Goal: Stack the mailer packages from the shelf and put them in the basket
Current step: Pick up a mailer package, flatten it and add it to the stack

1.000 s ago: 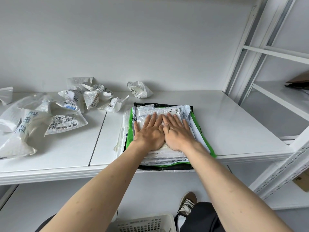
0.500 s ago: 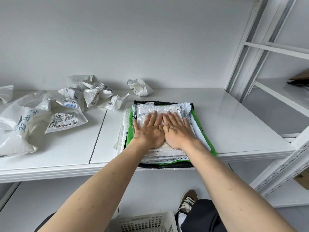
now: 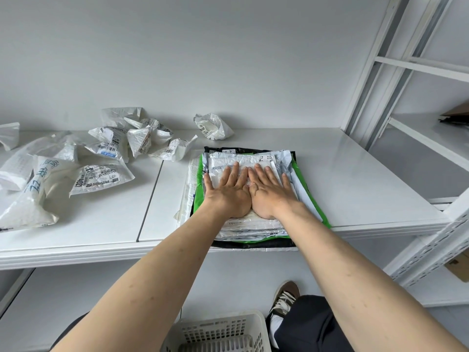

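Now both hands lie flat, fingers spread: the left hand [image 3: 226, 193] and right hand [image 3: 271, 193] press side by side on the stack of mailers [image 3: 251, 224] at the shelf's [image 3: 368, 189] front edge; the basket [image 3: 218, 331] sits at six o'clock, crumpled mailers [image 3: 106, 153] at ten.

L hand [image 3: 228, 193] & R hand [image 3: 270, 193] flat on mailer stack [image 3: 250, 226]; crumpled mailers [image 3: 121, 143] left of fingertips [image 3: 234, 166]; basket [image 3: 218, 331] below wrists.
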The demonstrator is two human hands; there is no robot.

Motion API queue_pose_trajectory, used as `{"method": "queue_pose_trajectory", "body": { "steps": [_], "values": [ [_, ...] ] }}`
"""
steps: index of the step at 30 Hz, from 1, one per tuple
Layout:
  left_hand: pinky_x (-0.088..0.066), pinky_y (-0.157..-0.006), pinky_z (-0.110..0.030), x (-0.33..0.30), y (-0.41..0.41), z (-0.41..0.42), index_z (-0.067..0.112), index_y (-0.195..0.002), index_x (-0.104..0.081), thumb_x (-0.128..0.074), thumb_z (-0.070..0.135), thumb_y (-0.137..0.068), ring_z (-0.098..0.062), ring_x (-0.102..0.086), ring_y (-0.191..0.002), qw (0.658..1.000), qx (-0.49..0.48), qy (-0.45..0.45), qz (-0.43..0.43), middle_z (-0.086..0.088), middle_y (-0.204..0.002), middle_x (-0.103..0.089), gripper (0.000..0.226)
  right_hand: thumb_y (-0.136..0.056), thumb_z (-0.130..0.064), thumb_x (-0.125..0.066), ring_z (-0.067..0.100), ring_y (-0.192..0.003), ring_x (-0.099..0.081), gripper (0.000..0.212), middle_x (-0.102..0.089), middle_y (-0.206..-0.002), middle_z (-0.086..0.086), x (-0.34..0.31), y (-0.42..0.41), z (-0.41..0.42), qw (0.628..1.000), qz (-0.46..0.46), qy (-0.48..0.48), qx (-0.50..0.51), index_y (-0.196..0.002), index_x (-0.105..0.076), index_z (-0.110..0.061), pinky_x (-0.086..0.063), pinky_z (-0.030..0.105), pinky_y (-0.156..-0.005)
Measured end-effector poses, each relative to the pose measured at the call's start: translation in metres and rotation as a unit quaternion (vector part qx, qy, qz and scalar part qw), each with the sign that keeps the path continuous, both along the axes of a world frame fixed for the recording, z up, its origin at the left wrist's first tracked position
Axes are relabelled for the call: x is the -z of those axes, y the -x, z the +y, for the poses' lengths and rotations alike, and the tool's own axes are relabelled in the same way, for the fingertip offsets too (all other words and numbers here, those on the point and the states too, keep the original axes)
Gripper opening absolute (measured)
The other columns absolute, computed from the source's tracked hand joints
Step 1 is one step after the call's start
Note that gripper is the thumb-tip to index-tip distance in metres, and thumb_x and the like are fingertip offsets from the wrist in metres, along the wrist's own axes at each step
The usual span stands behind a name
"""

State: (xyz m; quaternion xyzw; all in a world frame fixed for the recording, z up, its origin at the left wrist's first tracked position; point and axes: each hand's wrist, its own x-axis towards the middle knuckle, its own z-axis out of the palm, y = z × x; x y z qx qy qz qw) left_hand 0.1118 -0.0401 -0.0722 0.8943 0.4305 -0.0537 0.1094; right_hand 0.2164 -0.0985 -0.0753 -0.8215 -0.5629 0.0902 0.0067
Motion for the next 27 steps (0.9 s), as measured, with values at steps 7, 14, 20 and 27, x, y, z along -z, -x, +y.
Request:
{"method": "queue_pose_trajectory", "body": {
  "steps": [7, 14, 20, 27],
  "values": [
    [0.016, -0.112, -0.061, -0.008, -0.001, 0.0, 0.028, -0.151, 0.019, -0.003, 0.042, -0.101, -0.014, 0.024, -0.146, 0.998, 0.0, -0.011, 0.056, 0.008, -0.157, 0.029, 0.056, -0.104, -0.033, -0.005, 0.016, -0.147, 0.022, 0.053, 0.026, -0.159, -0.011, -0.006, 0.003, 0.003, 0.999, -0.033, 0.028, 0.012, -0.153, 0.016, -0.03, 0.014, 0.05, -0.118],
    [0.013, -0.114, -0.06, -0.009, 0.001, -0.001, 0.029, -0.152, 0.019, -0.004, 0.041, -0.102, -0.012, 0.023, -0.146, 0.998, 0.01, -0.001, 0.059, 0.01, -0.157, 0.028, 0.056, -0.104, -0.031, -0.007, 0.016, -0.147, 0.022, 0.054, 0.027, -0.158, -0.011, -0.003, 0.001, 0.005, 0.999, -0.024, 0.042, 0.013, -0.152, 0.018, -0.03, 0.013, 0.05, -0.118],
    [0.014, -0.113, -0.061, 0.004, 0.006, 0.004, 0.031, -0.153, 0.013, -0.004, 0.043, -0.101, -0.013, 0.021, -0.146, 1.0, 0.012, 0.023, -0.013, 0.01, -0.158, 0.025, 0.056, -0.103, -0.035, -0.006, 0.016, -0.149, 0.016, 0.053, 0.02, -0.161, -0.01, 0.002, 0.002, 0.003, 1.0, -0.006, 0.019, 0.014, -0.154, 0.01, -0.031, 0.011, 0.047, -0.12],
    [0.014, -0.113, -0.062, -0.012, 0.013, -0.001, 0.034, -0.154, 0.009, -0.007, 0.041, -0.102, -0.015, 0.018, -0.148, 0.999, 0.018, 0.009, -0.051, 0.008, -0.161, 0.019, 0.055, -0.103, -0.037, -0.004, 0.018, -0.15, 0.014, 0.053, 0.015, -0.162, -0.007, -0.028, 0.012, -0.001, 0.996, -0.07, 0.044, 0.02, -0.155, 0.009, -0.03, 0.017, 0.051, -0.117]
  ]
}}
